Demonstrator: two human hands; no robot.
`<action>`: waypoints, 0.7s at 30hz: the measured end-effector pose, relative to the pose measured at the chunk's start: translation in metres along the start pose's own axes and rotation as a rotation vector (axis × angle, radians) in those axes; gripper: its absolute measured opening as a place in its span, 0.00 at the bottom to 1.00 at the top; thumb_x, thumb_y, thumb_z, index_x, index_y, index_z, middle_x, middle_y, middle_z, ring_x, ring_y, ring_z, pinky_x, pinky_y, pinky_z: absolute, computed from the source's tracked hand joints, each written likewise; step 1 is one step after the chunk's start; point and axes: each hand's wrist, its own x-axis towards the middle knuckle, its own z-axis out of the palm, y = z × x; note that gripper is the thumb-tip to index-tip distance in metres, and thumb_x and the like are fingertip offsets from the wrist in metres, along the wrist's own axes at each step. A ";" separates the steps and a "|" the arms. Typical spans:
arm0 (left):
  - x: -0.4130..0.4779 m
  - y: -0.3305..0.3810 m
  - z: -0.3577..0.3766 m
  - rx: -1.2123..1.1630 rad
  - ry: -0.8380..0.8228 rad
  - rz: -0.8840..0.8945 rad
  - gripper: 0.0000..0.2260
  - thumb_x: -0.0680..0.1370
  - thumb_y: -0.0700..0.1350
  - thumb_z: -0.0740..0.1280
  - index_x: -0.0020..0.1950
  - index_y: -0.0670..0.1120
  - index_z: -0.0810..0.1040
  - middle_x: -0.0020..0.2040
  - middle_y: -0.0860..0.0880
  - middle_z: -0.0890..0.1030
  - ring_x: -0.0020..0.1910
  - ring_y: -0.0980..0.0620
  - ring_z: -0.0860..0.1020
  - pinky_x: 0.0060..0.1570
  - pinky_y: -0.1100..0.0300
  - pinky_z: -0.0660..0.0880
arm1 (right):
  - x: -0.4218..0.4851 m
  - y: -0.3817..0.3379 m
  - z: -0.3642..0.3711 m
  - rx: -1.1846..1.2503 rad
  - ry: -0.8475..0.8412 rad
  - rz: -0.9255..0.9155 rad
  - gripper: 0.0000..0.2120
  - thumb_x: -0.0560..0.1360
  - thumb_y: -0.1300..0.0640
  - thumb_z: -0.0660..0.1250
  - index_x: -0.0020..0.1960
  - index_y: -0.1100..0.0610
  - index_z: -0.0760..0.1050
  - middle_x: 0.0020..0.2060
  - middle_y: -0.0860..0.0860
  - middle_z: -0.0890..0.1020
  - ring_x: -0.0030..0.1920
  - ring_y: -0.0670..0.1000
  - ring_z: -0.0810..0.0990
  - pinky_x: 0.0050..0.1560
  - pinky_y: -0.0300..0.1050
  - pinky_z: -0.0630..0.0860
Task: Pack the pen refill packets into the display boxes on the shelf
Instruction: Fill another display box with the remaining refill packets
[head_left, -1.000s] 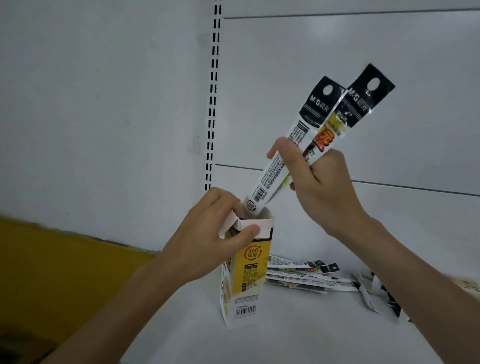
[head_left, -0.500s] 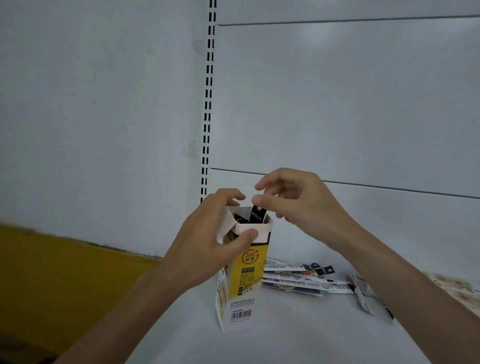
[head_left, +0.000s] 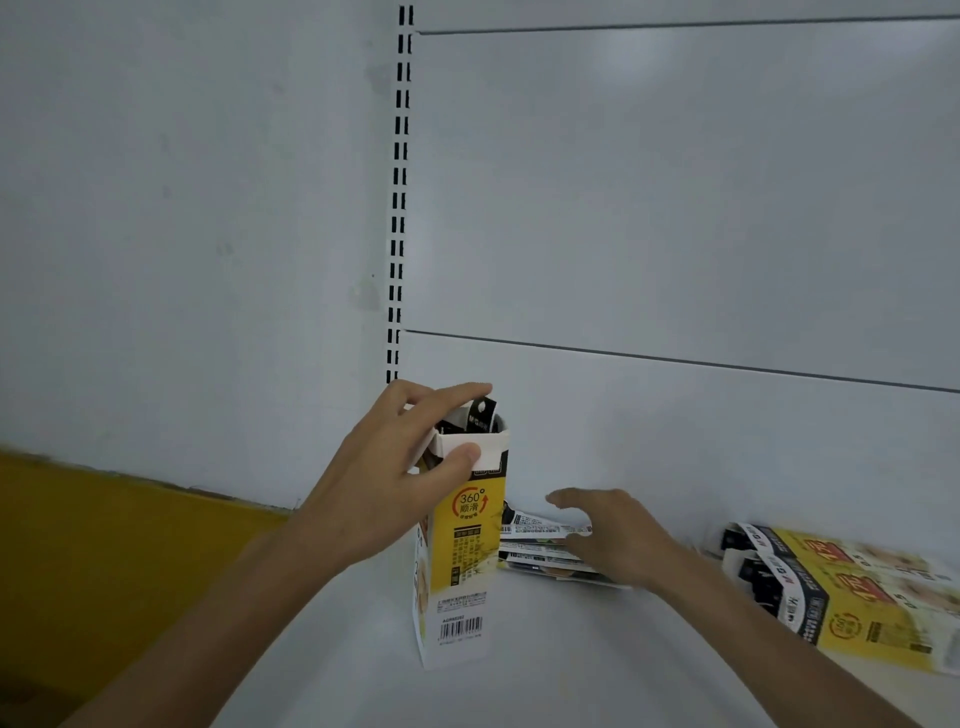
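Observation:
A tall yellow and white display box (head_left: 465, 551) stands upright on the white shelf (head_left: 545, 675). My left hand (head_left: 395, 473) grips its open top, thumb on the front flap. Black tops of refill packets (head_left: 480, 415) stick out of the opening. Just right of the box lies a loose pile of refill packets (head_left: 535, 535) flat on the shelf. My right hand (head_left: 618, 540) hovers over that pile, fingers spread, holding nothing; whether it touches the packets is unclear.
Two more yellow display boxes (head_left: 852, 597) lie flat on the shelf at the far right. A white back panel with a slotted upright (head_left: 397, 208) rises behind. A yellow surface (head_left: 104, 545) lies beyond the shelf's left edge.
My right hand pushed two refill packets down into the box, let go, then dropped to the right over the loose pile. My left hand kept hold of the box top.

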 end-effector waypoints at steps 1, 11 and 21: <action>0.000 0.000 0.000 0.000 0.005 0.000 0.14 0.72 0.57 0.59 0.54 0.74 0.65 0.51 0.63 0.67 0.51 0.74 0.68 0.40 0.76 0.72 | 0.002 0.002 0.004 0.009 -0.029 0.001 0.26 0.75 0.57 0.63 0.72 0.48 0.62 0.70 0.47 0.69 0.69 0.51 0.67 0.66 0.43 0.66; 0.003 -0.006 -0.001 -0.009 0.047 -0.017 0.14 0.66 0.63 0.56 0.48 0.66 0.73 0.51 0.60 0.70 0.51 0.65 0.71 0.43 0.65 0.76 | 0.002 0.004 0.015 -0.282 0.036 -0.139 0.15 0.77 0.60 0.58 0.59 0.52 0.77 0.55 0.52 0.73 0.52 0.57 0.76 0.44 0.45 0.69; 0.001 -0.003 -0.002 0.015 0.041 -0.026 0.03 0.70 0.58 0.58 0.42 0.64 0.69 0.49 0.55 0.70 0.49 0.61 0.74 0.45 0.61 0.77 | -0.019 0.007 0.009 0.529 0.285 0.036 0.13 0.78 0.63 0.55 0.44 0.53 0.77 0.39 0.54 0.83 0.36 0.50 0.82 0.40 0.48 0.79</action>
